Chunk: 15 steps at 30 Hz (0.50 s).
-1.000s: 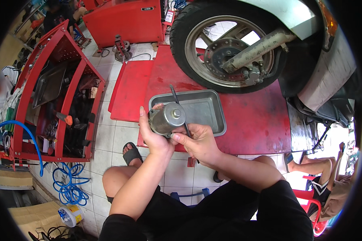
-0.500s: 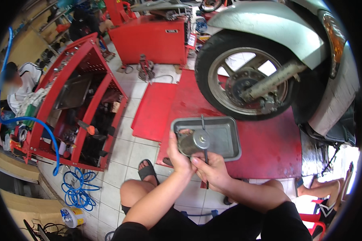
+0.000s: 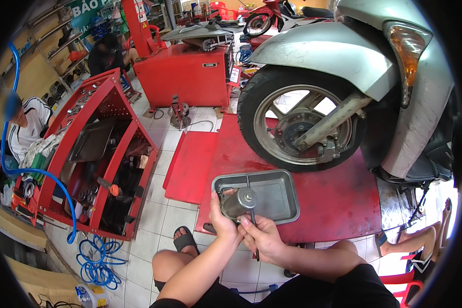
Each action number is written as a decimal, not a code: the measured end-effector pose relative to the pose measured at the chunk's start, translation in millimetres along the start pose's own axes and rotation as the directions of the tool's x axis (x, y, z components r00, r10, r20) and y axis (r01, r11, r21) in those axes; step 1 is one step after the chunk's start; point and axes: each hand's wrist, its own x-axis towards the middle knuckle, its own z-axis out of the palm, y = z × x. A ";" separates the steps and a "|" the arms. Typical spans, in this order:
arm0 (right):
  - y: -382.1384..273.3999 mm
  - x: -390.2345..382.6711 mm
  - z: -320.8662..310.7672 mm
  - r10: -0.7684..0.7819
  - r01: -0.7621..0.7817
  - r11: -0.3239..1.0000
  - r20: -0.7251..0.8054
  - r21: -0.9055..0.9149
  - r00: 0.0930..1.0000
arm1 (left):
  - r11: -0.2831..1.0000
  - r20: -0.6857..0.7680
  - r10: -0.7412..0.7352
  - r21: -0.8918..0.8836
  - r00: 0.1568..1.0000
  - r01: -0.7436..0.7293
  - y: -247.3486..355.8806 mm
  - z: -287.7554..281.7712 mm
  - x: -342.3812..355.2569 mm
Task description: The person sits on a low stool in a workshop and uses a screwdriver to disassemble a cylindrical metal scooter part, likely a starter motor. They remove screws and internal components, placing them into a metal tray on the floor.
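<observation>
A grey metal cylinder (image 3: 235, 204) with a rounded end and a small central knob is in my left hand (image 3: 224, 222), whose fingers wrap round its side from beneath. A thin dark rod (image 3: 252, 216) runs past the knobbed end and sticks out on both sides. My right hand (image 3: 265, 238) is closed at the cylinder's near side, fingertips bunched by the rod; what exactly they pinch is hidden. Just beyond and partly under the cylinder lies a grey metal tray (image 3: 294, 194). Something small and brownish in its left corner is mostly covered by my hand.
The tray rests on a red platform (image 3: 333, 205) beneath a silver scooter's front wheel (image 3: 246, 120). At left stands a red tool cart (image 3: 131, 115), with a coiled blue hose (image 3: 98, 262) beside it. People sit at the far left and right; my sandalled foot (image 3: 186, 240) is near the platform.
My view has tilted up, so the hands, cylinder and tray appear lower and slightly left. Both hands keep hold; the right fingers have shifted a little near the rod.
</observation>
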 end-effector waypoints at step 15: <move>1.6 -1.2 3.8 0.040 -0.040 0.998 -0.007 0.048 0.999 | 0.999 0.038 -0.015 0.041 0.999 0.014 3.2 -4.7 0.7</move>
